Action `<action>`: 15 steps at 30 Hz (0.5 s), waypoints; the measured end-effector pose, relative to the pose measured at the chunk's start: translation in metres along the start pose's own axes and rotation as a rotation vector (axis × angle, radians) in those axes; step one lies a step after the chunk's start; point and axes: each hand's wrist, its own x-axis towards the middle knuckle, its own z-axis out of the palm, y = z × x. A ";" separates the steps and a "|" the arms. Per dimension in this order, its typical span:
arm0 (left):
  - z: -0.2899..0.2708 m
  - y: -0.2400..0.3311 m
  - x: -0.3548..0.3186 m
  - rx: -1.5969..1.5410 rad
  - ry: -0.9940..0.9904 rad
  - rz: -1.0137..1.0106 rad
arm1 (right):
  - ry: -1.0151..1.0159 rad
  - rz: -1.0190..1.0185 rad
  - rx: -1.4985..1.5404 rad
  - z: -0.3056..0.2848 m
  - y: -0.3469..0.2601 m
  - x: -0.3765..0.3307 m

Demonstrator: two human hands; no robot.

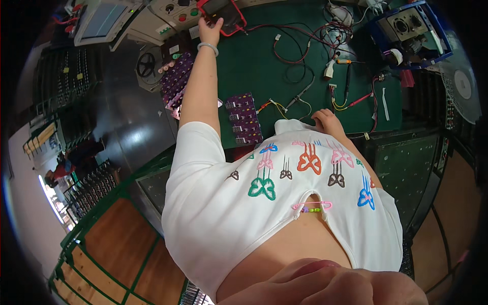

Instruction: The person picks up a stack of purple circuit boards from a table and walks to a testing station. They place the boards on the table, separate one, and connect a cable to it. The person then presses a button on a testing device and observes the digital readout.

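Grasping a red-edged meter [230,16], left hand [210,31] half-spread, right hand [329,122] loosely curled, any hold there unclear.

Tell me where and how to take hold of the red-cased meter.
The red-cased meter is probably best taken by its left edge, coming from the near left, where the left hand is. Its boxy casing offers a red side to close on, thumb on the face, fingers at the side. The near-right corner looks worse, since leads run off there.
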 end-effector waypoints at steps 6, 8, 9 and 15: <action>0.004 0.029 0.014 -0.013 -0.023 -0.095 | -0.003 0.079 0.014 0.005 -0.001 -0.003; -0.002 0.023 0.019 -0.054 -0.026 -0.120 | -0.022 0.085 0.008 0.003 -0.005 0.001; -0.004 0.019 0.020 -0.076 -0.029 -0.149 | -0.032 0.088 0.005 0.002 -0.006 0.002; -0.007 0.005 0.028 0.043 0.005 -0.249 | -0.014 0.057 -0.002 0.000 -0.009 0.006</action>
